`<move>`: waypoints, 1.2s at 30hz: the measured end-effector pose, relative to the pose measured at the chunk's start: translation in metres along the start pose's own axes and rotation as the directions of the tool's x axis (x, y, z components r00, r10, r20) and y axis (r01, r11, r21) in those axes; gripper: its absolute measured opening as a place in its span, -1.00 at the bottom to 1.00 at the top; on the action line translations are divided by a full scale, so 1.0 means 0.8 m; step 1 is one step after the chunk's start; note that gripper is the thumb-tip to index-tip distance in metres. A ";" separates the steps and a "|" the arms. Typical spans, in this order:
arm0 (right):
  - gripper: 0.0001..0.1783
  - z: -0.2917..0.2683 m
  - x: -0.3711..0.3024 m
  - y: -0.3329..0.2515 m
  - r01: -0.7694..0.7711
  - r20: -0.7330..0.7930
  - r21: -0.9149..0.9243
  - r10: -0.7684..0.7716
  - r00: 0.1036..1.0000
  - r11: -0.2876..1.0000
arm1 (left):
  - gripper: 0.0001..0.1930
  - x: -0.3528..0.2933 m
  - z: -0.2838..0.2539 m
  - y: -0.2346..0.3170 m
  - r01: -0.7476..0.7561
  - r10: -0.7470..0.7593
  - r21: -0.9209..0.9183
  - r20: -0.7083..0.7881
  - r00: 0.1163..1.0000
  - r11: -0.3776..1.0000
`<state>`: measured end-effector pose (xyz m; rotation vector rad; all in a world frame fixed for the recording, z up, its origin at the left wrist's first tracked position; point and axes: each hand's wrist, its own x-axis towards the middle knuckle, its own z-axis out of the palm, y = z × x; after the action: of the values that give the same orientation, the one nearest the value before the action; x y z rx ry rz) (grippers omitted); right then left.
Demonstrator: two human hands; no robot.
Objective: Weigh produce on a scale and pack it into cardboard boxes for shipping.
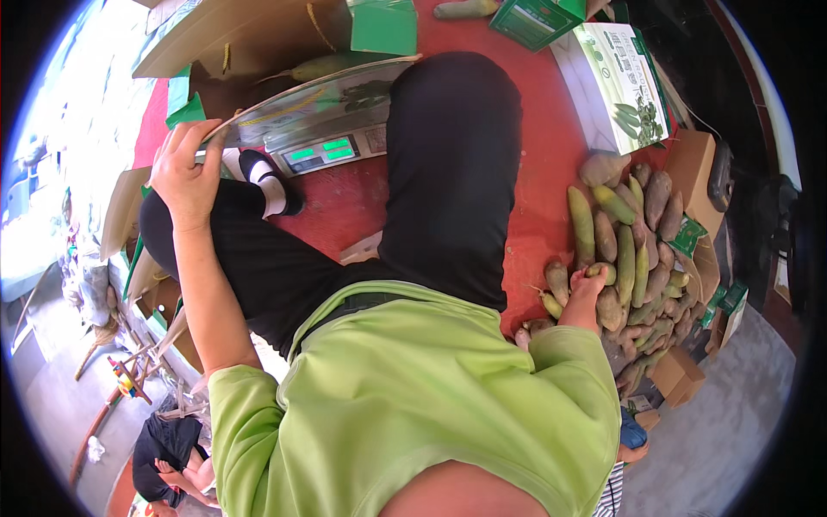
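My left hand (pixel 188 164) pinches the near edge of an open cardboard box (pixel 301 95), thumb on one side and fingers on the other. Inside the box a long green radish (pixel 323 67) shows in part. Under the box's near side is a scale (pixel 332 151) with lit green displays. On my right, a large heap of green and purplish-brown radishes (pixel 633 258) lies on the red floor covering. My right hand (pixel 587 291) reaches into its near left side, fingers curled around a short green radish (pixel 607 273). Part of that radish is hidden by the fingers.
A white and green printed carton (pixel 620 86) stands at the far right, beside a green box (pixel 543 21). One loose radish (pixel 465 9) lies at the far edge. Brown cartons (pixel 689 177) border the heap. Another person (pixel 172 457) is at the lower left.
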<state>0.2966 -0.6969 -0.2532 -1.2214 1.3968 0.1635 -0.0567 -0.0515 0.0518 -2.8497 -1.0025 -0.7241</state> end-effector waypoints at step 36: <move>-0.54 0.327 -0.736 0.075 0.950 0.878 0.213 0.382 -0.288 0.227 | -0.88 0.001 -0.008 -0.009 -0.020 0.020 -0.206 -0.003 1.000 0.978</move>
<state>0.2657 -0.1614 0.1081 -1.6705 -1.1183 1.1142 -0.0631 -0.0468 0.0566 -3.0270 -0.9498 -0.8763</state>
